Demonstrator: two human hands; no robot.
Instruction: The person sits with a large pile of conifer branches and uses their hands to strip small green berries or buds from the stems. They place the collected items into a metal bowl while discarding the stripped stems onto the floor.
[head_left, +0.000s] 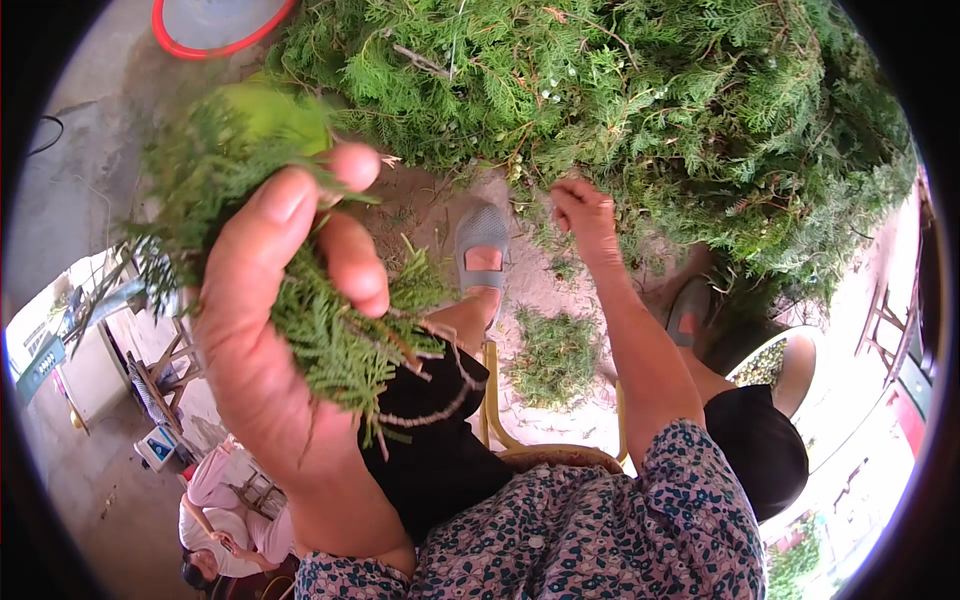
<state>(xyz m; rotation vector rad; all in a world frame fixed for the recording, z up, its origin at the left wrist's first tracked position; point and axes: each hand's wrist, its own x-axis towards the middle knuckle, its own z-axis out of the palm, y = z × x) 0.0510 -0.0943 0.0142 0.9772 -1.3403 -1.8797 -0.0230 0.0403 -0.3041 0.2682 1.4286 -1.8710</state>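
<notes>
So the left hand [245,310] has a loose bunch of green sprigs [335,350] pinched between thumb and fingers, held way up near the camera, off to the left of the big pile of leafy branches [620,90] and on the wearer's side of it. Feathery tips poke out on the far side of the fingers and bare cut stems stick out toward the wearer, one of them thin, pale and curved. The tips are kinda blurry.

Right hand [588,215] is right at the pile's near edge, fingers curled in. Honestly can't tell if it's got anything in there.

Coming back from the pile toward the wearer, there's a small heap of clippings [555,358] on the ground, with a grey shoe [482,232] between it and the pile on the left, and a yellow metal frame [493,405] just beside it.

Left of the pile: a red-rimmed basin [200,53] and something lime green [285,115] partly behind the sprigs. Near the pile's right end, wearer's side, a pale round container [800,365] has green bits in it. Another person [235,525] sits well back from the pile, lower left.
</notes>
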